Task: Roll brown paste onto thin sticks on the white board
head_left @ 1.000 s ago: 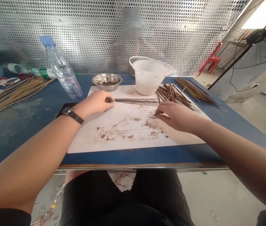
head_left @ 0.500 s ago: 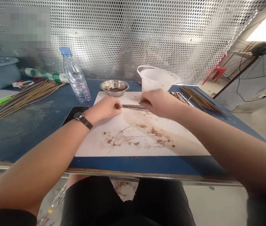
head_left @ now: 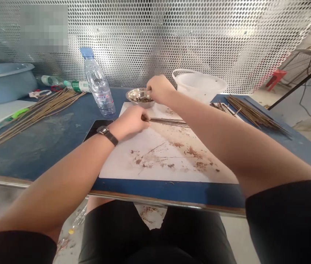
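Observation:
My left hand is closed, its fingers pinched on the left end of a bundle of thin brown sticks. The bundle lies across the white board, and my right forearm hides its right end. Over the right rim of a shiny metal bowl is my right hand, fingers curled down and pressed together. Whatever they hold, if anything, cannot be made out. Small dark pieces lie in the bowl. Reddish-brown crumbs are scattered over the board.
A white bucket stands behind my right arm, with more sticks to its right. On the left are a water bottle, a black phone, long sticks and a blue tub. Perforated metal sheet closes the back.
My right hand has moved left and away from me, from above the sticks to the bowl. My left hand keeps its pinch on the bundle. The view has turned slightly.

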